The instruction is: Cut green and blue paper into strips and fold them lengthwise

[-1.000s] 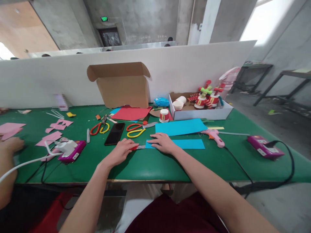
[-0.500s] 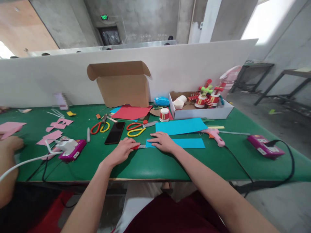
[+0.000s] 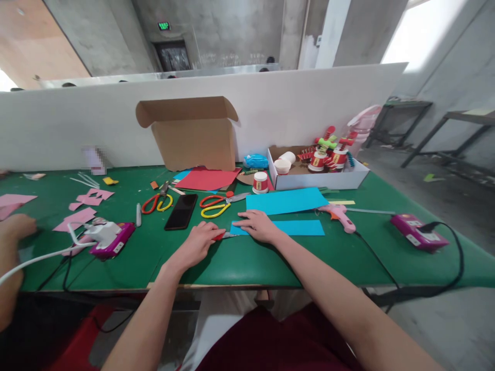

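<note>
My left hand point(image 3: 201, 240) is closed around a red utility knife point(image 3: 219, 236). Its metal blade points right, at the near left corner of a narrow blue paper strip point(image 3: 301, 228). Over the strip's left end, my right hand point(image 3: 255, 225) lies with fingers spread, pressing it to the table. Just behind is a wider blue paper sheet point(image 3: 286, 201). Red-and-yellow scissors point(image 3: 216, 205) lie beyond the knife, and a black phone point(image 3: 181, 212) rests to the left of them.
A pink glue gun point(image 3: 340, 216) lies to the right, wired near a purple power block point(image 3: 418, 232). A white box point(image 3: 320, 180) holds cup figures; a paper cup point(image 3: 260, 182) stands beside it. Another person's hand point(image 3: 19, 226) is at far left, near pink paper pieces point(image 3: 75, 219).
My left hand and the knife have shifted slightly right and toward me, and the blade has turned a little. My right hand stays on the strip.
</note>
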The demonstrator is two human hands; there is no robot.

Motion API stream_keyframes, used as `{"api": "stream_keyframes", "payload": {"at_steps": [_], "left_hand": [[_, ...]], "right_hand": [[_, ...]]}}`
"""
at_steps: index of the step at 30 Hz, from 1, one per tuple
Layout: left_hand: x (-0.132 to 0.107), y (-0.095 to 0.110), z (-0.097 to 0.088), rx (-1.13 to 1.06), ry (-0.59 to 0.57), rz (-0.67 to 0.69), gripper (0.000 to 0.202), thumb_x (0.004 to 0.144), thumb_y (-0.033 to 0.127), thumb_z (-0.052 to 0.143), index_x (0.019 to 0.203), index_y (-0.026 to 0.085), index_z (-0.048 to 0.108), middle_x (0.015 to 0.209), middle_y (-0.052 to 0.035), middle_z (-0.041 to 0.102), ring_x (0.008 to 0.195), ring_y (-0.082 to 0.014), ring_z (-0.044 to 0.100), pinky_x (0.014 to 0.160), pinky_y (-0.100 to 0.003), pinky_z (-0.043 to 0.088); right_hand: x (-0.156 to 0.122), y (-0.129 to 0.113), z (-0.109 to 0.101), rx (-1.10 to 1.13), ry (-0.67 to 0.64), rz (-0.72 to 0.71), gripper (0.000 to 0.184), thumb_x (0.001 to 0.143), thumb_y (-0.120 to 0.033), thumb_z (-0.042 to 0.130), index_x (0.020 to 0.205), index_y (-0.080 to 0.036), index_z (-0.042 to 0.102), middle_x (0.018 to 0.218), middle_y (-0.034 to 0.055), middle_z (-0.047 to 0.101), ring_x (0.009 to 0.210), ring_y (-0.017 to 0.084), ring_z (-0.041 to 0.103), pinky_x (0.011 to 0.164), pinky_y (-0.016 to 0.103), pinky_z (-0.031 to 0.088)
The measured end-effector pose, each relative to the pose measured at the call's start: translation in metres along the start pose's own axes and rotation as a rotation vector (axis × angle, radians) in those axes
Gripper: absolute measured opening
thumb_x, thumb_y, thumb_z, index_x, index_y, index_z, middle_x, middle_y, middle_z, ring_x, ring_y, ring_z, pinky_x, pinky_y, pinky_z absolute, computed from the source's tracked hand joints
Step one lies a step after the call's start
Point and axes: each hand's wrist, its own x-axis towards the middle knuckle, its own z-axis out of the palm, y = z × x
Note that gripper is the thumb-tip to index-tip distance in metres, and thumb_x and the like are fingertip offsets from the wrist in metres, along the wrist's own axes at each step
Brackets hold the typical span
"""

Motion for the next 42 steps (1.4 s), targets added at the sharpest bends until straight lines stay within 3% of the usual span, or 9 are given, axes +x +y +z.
{"api": "stream_keyframes", "payload": {"at_steps": [6,13,18,32,42], "left_hand": [[-0.003,0.001,0.001,0.033,-0.004,-0.001,0.045,0.089,0.011,0.039,0.125,0.025,0.061,0.113,-0.0096,0.059,0.098,-0.0224,0.048,0.091,-0.039,0.039],[-0.003,0.005,-0.004,0.015,0.013,0.014,0.037,0.090,0.012,0.040,0.117,0.023,0.063,0.108,-0.0078,0.062,0.094,-0.0211,0.049,0.088,-0.036,0.040],[0.000,0.014,-0.004,0.026,0.042,0.036,0.034,0.090,0.011,0.042,0.113,0.022,0.064,0.106,-0.0072,0.063,0.093,-0.0211,0.050,0.086,-0.035,0.040],[0.000,0.032,0.011,0.092,0.091,-0.028,0.039,0.089,0.010,0.041,0.118,0.021,0.065,0.109,-0.0105,0.062,0.092,-0.0223,0.051,0.083,-0.037,0.043],[-0.002,0.043,0.009,0.105,0.088,-0.064,0.040,0.088,0.009,0.040,0.118,0.020,0.066,0.107,-0.0107,0.063,0.089,-0.0227,0.051,0.079,-0.037,0.042]], "right_hand": [[0.000,0.002,-0.010,-0.033,-0.087,-0.010,0.036,0.099,-0.033,0.042,0.130,-0.034,0.059,0.145,0.0036,0.050,0.132,0.024,0.045,0.111,0.045,0.031],[-0.030,0.030,-0.039,-0.061,-0.140,-0.018,0.039,0.100,-0.035,0.037,0.135,-0.037,0.054,0.151,0.0000,0.041,0.141,0.029,0.031,0.115,0.054,0.021],[-0.041,0.032,-0.035,-0.033,-0.186,0.014,0.042,0.101,-0.033,0.031,0.137,-0.035,0.052,0.150,0.0008,0.043,0.142,0.030,0.029,0.115,0.057,0.020],[-0.039,0.028,-0.032,-0.040,-0.190,0.064,0.042,0.100,-0.032,0.033,0.138,-0.038,0.051,0.151,-0.0014,0.041,0.143,0.030,0.028,0.116,0.057,0.018],[-0.039,0.025,-0.035,-0.023,-0.195,0.074,0.043,0.100,-0.031,0.032,0.137,-0.038,0.051,0.151,-0.0022,0.041,0.143,0.031,0.028,0.116,0.057,0.017]]}}
